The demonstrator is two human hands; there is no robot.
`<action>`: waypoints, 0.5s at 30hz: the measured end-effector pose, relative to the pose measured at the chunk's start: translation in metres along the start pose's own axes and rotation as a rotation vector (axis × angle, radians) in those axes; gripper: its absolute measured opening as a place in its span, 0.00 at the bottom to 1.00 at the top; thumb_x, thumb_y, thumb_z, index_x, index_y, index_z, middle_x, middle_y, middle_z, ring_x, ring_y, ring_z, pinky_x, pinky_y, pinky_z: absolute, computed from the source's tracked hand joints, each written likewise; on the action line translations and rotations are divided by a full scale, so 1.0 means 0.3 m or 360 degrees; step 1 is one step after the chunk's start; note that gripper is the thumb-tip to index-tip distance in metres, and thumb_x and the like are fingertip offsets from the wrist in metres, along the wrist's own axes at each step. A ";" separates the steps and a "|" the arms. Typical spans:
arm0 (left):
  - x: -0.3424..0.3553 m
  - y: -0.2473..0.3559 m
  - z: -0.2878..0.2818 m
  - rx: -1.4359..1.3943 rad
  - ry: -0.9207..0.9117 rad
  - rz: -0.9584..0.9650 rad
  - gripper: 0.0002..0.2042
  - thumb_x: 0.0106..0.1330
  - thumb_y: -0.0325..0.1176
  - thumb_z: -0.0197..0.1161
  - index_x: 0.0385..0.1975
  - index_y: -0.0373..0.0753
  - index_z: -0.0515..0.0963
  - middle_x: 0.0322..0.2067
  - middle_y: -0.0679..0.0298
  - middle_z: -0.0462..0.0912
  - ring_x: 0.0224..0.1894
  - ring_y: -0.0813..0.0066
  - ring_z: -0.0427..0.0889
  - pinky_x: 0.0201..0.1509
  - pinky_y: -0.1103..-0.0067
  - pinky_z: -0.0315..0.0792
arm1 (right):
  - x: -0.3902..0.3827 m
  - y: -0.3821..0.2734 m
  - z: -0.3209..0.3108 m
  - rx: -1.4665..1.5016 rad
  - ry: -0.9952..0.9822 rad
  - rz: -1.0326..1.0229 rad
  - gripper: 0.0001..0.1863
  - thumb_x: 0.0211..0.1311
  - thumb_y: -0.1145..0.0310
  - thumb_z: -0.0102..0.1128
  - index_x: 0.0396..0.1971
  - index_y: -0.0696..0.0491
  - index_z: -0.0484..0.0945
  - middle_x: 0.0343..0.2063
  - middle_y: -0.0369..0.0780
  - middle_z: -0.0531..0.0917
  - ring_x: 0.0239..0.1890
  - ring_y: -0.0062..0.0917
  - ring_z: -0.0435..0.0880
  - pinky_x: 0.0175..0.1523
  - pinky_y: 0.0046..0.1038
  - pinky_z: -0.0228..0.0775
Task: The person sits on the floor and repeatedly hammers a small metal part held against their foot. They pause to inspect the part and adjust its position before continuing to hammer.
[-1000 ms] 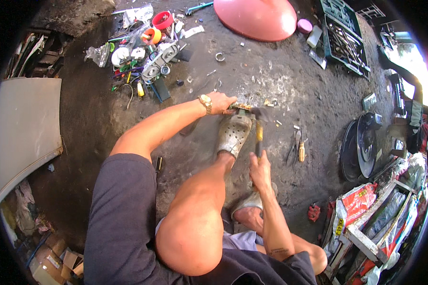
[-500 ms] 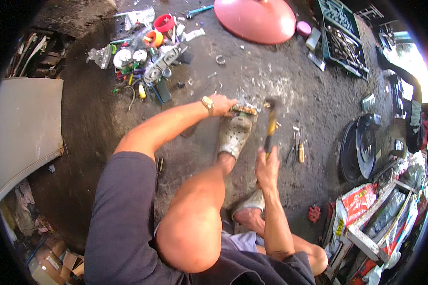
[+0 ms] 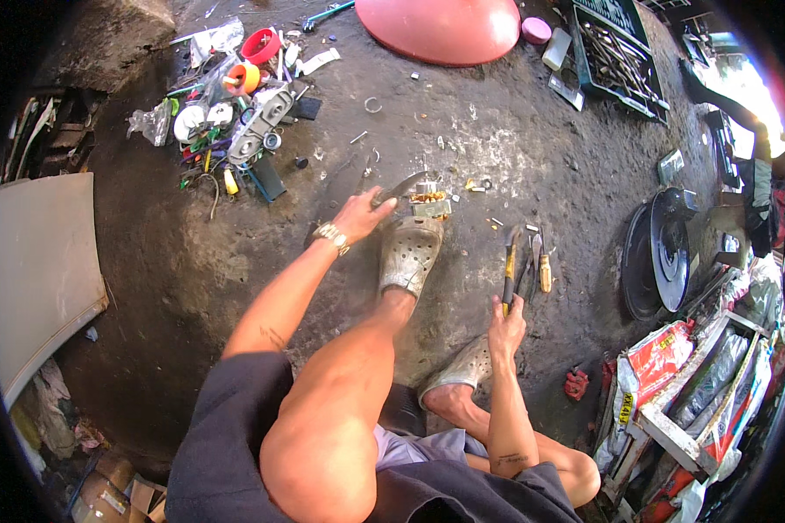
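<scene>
Small rectangular grey metal block, gold-coloured bits along its far edge, sits on the dark, dirt-covered floor right at the toe of your pale, perforated clog, probably so your foot can brace it; whether the two touch, you cannot tell from above. Your left hand is closed around the near end of a curved, dark, blade-like metal piece, whose free end reaches out beside the block's far side, a grip that seems to keep your fingers off the edge. Your right hand is wrapped around the yellow-and-black handle of a hammer, its dark metal head pointing away from you and well apart from the block, which likely leaves room around the block. Dark-handled metal pliers and a yellowish-handled screwdriver lie together just right of the hammer, presumably placed there for an easy reach.
</scene>
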State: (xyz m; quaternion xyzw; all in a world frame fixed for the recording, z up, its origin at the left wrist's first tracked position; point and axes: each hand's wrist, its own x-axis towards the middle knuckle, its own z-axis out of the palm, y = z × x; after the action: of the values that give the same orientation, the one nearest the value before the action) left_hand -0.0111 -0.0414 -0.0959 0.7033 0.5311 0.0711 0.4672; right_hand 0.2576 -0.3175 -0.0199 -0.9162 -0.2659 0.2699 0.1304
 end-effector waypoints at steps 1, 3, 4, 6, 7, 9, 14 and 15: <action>-0.007 0.126 -0.002 0.0034 -0.0202 -0.0168 0.36 0.68 0.60 0.57 0.63 0.32 0.71 0.39 0.39 0.84 0.46 0.42 0.83 0.47 0.58 0.76 | 0.020 0.076 -0.031 -0.0208 0.0095 0.0029 0.27 0.66 0.62 0.63 0.61 0.55 0.68 0.40 0.52 0.83 0.40 0.48 0.84 0.45 0.43 0.74; -0.064 0.122 0.010 0.0090 -0.0002 -0.0258 0.34 0.68 0.58 0.58 0.60 0.31 0.72 0.38 0.38 0.84 0.46 0.43 0.83 0.45 0.58 0.76 | 0.057 0.128 -0.011 -0.0524 0.0170 -0.0024 0.29 0.63 0.61 0.66 0.63 0.51 0.69 0.51 0.52 0.78 0.55 0.47 0.78 0.55 0.46 0.71; -0.085 0.103 0.004 0.0134 0.0115 -0.0314 0.33 0.68 0.58 0.59 0.58 0.31 0.73 0.38 0.37 0.84 0.45 0.43 0.83 0.45 0.58 0.76 | 0.073 0.068 0.007 -0.0630 0.0280 -0.0103 0.29 0.63 0.61 0.66 0.63 0.50 0.70 0.53 0.52 0.76 0.57 0.47 0.76 0.57 0.46 0.69; -0.128 0.048 0.010 0.0339 0.0297 -0.0219 0.27 0.68 0.53 0.61 0.51 0.32 0.76 0.35 0.40 0.83 0.42 0.43 0.84 0.41 0.57 0.76 | 0.138 -0.146 0.008 -0.0499 0.0302 -0.0336 0.28 0.64 0.59 0.65 0.62 0.50 0.72 0.54 0.51 0.76 0.57 0.46 0.75 0.59 0.48 0.68; -0.130 0.060 0.034 0.0429 0.0384 -0.0178 0.26 0.68 0.53 0.61 0.50 0.32 0.76 0.35 0.42 0.83 0.40 0.43 0.84 0.41 0.58 0.76 | 0.209 -0.205 0.028 -0.0159 0.0208 -0.0482 0.25 0.65 0.59 0.64 0.59 0.53 0.75 0.52 0.51 0.77 0.55 0.47 0.76 0.59 0.46 0.68; -0.144 0.049 0.063 0.0695 0.0475 -0.0246 0.25 0.67 0.49 0.63 0.54 0.35 0.75 0.41 0.47 0.82 0.44 0.46 0.82 0.47 0.59 0.75 | 0.317 -0.437 0.084 0.0350 0.0028 -0.0699 0.18 0.66 0.60 0.63 0.50 0.55 0.81 0.46 0.51 0.80 0.52 0.47 0.78 0.57 0.44 0.69; -0.204 0.228 0.128 0.0712 0.0647 -0.0028 0.25 0.67 0.51 0.63 0.55 0.39 0.76 0.46 0.52 0.81 0.52 0.52 0.75 0.58 0.56 0.67 | 0.548 -0.748 0.216 -0.0290 -0.0561 -0.0635 0.22 0.62 0.52 0.62 0.45 0.53 0.86 0.47 0.52 0.85 0.51 0.48 0.84 0.58 0.43 0.74; -0.187 0.242 0.128 0.0514 0.0539 -0.0108 0.25 0.67 0.53 0.61 0.55 0.40 0.77 0.49 0.51 0.80 0.54 0.52 0.75 0.59 0.55 0.66 | 0.577 -0.758 0.254 -0.0412 -0.0629 -0.0636 0.22 0.61 0.52 0.62 0.45 0.54 0.86 0.47 0.52 0.85 0.51 0.47 0.84 0.58 0.43 0.75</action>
State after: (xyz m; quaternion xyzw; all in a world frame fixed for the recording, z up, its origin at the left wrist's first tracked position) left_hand 0.0373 -0.1092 -0.0418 0.7286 0.6297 0.0864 0.2551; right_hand 0.2432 -0.0263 -0.0691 -0.7845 -0.4932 0.3758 0.0089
